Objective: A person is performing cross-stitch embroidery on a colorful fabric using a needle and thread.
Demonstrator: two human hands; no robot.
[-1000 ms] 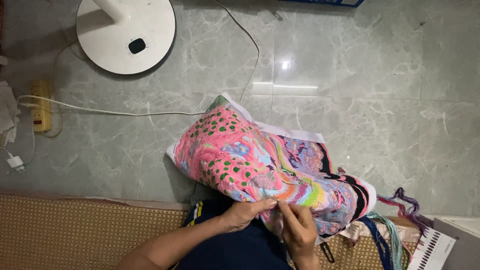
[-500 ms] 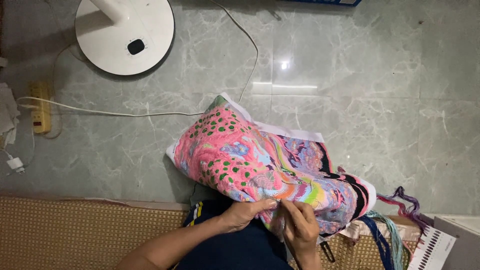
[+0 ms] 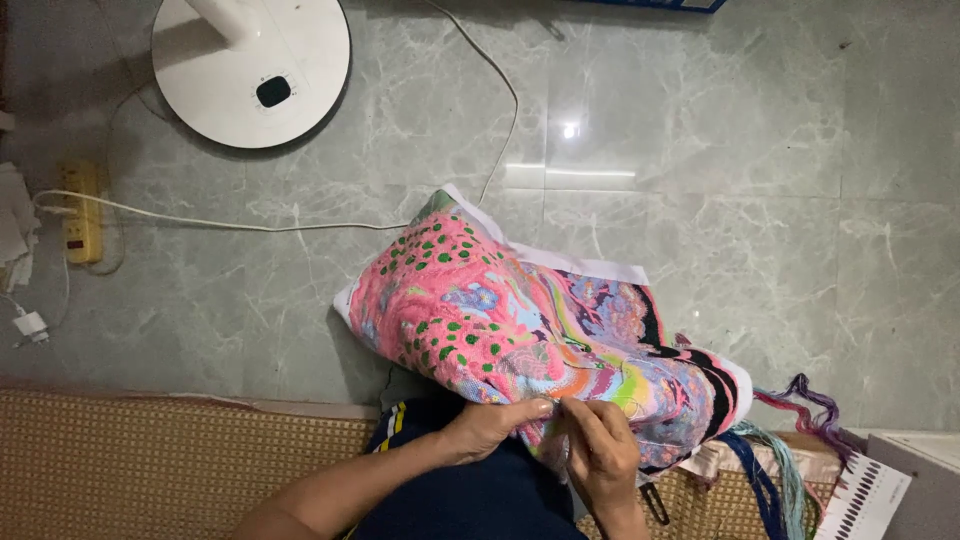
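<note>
Both hands at the near edge of the canvas [image 3: 530,335], fingertips meeting. Left hand [image 3: 490,428] curled, thumb and forefinger pinching the cloth edge. Right hand [image 3: 600,455] closed to a fine pinch just beside it, likely on a needle or thread, though too small to tell which. Canvas bunched and draped over the lap, a pink stitched picture with green dots, its far end hanging out over the floor [image 3: 750,180].

Possible trouble, judged from how things lie:

- Pricked left fingertip, since both pinches sit almost touching and the needle, if held, stays hidden among the fingers.
- Stitch placed in the wrong hole, with the cloth folded and rumpled right at the working spot.
- Tangle or snag in the loose threads [image 3: 800,400] trailing off the right end of the canvas, near the colour card [image 3: 865,497].
- Slide of the canvas off the knees toward the floor, held as it is only at one edge.
- Dirt on the white border where it hangs close to the tiles and the cable [image 3: 200,218].
</note>
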